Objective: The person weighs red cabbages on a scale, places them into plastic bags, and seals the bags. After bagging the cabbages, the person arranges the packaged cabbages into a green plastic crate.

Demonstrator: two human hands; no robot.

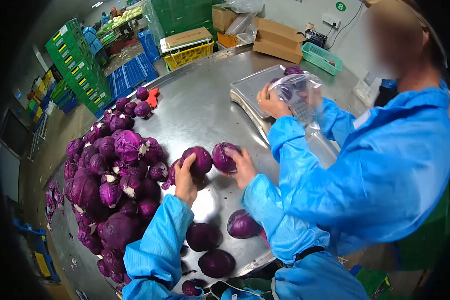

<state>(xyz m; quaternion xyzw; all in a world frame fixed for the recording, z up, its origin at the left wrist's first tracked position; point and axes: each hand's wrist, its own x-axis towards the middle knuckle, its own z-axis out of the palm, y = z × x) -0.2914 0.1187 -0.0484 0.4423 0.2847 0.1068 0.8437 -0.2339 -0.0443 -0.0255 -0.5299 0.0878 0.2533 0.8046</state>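
Note:
My left hand (pixel 186 181) is wrapped round a red cabbage (pixel 199 161) above the steel table (pixel 187 100). Close on its right, my right hand (pixel 242 167) grips a second red cabbage (pixel 224 157). A large heap of red cabbages (pixel 120 187) covers the left side of the table. Between the heap and my left hand, another cabbage is partly hidden. Near my body lie several loose ones, among them a cabbage (pixel 242 224) below my right hand and a darker cabbage (pixel 203 237) beside my left sleeve.
A co-worker in a blue gown (pixel 365 165) stands at the right, handling a clear plastic bag (pixel 300 95) over a scale (pixel 257 90). Behind are an open carton (pixel 277 42), a mint basket (pixel 322 58) and a yellow crate (pixel 189 56). Green crates (pixel 80 67) are stacked far left.

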